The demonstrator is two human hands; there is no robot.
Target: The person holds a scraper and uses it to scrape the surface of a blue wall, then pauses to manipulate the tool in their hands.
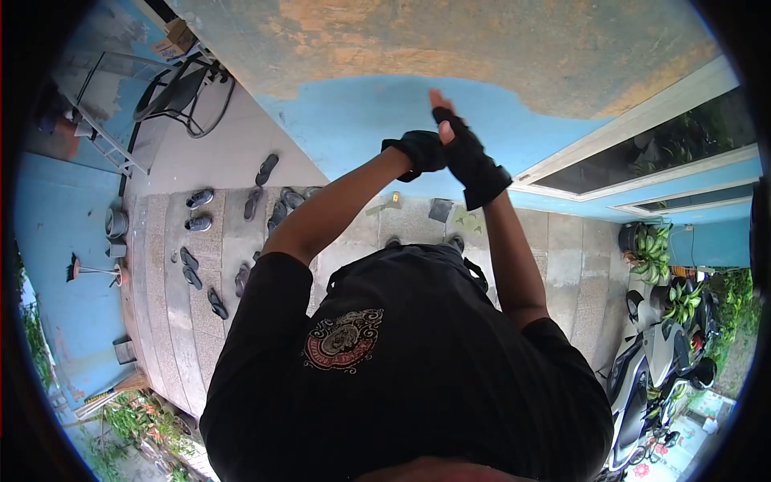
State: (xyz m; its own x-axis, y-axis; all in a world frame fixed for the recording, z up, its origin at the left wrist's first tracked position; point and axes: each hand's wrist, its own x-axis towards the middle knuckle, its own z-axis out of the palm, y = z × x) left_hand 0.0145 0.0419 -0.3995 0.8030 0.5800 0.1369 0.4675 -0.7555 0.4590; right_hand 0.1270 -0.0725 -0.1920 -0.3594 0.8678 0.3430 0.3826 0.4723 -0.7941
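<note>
Note sandals (201, 210) strewn on the step, far left. Find left hand (418, 151), black-gloved, curled narrow and touching right hand (464, 149); cannot tell whether pinching right glove (483, 175). See right fingers (440, 103) straight, holding nothing, raised before blue wall (337, 120). Probably seating the glove: tug cuff evenly, keep wrist still.

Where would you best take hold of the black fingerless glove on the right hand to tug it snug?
Probably at the wrist cuff of the black fingerless glove, coming from the forearm side. The right hand has its fingers pointing away from the person, so the cuff is the nearest end and flares clear, while the gloved left hand crowds the palm end.
</note>
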